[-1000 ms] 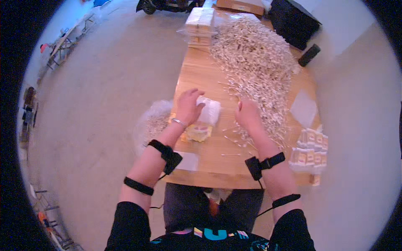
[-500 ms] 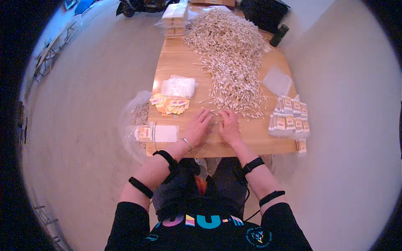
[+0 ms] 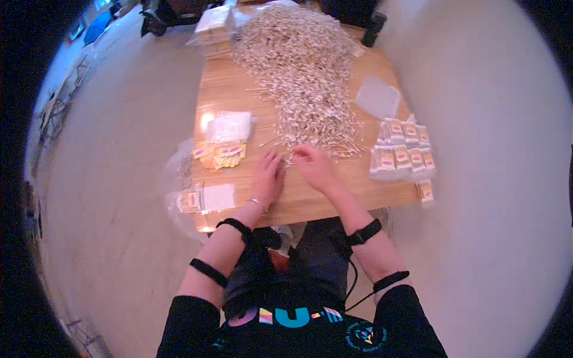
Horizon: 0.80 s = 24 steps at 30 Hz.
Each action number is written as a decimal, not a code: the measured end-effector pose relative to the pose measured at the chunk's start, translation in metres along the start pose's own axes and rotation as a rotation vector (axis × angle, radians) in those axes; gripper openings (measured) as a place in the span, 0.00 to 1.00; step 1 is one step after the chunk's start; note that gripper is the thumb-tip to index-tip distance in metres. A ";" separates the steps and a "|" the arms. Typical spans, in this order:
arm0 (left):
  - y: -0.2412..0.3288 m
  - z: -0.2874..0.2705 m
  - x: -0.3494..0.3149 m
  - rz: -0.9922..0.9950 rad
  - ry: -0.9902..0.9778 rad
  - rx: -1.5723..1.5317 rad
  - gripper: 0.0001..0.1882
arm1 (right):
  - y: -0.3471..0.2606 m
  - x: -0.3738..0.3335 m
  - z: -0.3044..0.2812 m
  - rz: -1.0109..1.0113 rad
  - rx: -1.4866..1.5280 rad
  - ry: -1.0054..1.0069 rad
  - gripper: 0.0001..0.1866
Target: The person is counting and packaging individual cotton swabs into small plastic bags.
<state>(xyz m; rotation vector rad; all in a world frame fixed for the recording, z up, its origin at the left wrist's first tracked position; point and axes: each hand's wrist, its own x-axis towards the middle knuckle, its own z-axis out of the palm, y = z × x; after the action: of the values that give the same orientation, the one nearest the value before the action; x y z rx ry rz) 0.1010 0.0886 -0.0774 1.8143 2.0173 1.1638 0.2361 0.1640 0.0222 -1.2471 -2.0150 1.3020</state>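
Cotton swabs (image 3: 304,83): one heap sprawling beyond left hand (image 3: 270,178) and right hand (image 3: 314,169)
Fingers: left's showing straighter, right's showing curled; holdings unclear

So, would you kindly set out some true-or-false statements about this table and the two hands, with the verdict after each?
1. Most of the cotton swab heap lies farther from the person than the left hand and the right hand. True.
2. A bracelet circles the right wrist. False: the bracelet is on the left wrist.
3. The rows of small packs are to the right of the right hand. True.
4. The loose yellow cards lie on the right side of the table. False: the yellow cards lie on the left side of the table.
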 end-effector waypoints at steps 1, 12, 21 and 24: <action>-0.002 0.002 0.000 -0.010 -0.005 -0.012 0.19 | -0.034 -0.006 -0.001 -0.055 0.174 -0.260 0.14; 0.003 -0.002 0.003 0.022 0.047 -0.005 0.13 | -0.222 -0.085 0.035 -0.852 1.157 -1.379 0.19; 0.007 0.008 0.004 0.057 0.056 0.029 0.11 | -0.203 -0.084 0.024 -1.016 1.013 -1.117 0.20; 0.004 -0.011 0.002 0.040 0.057 0.024 0.11 | -0.199 -0.079 0.029 -1.085 0.943 -0.936 0.20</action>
<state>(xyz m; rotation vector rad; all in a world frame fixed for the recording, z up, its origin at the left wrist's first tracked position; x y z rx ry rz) 0.0968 0.0854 -0.0663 1.8611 2.0433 1.2204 0.1642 0.0515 0.1918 0.9183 -1.5908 1.8801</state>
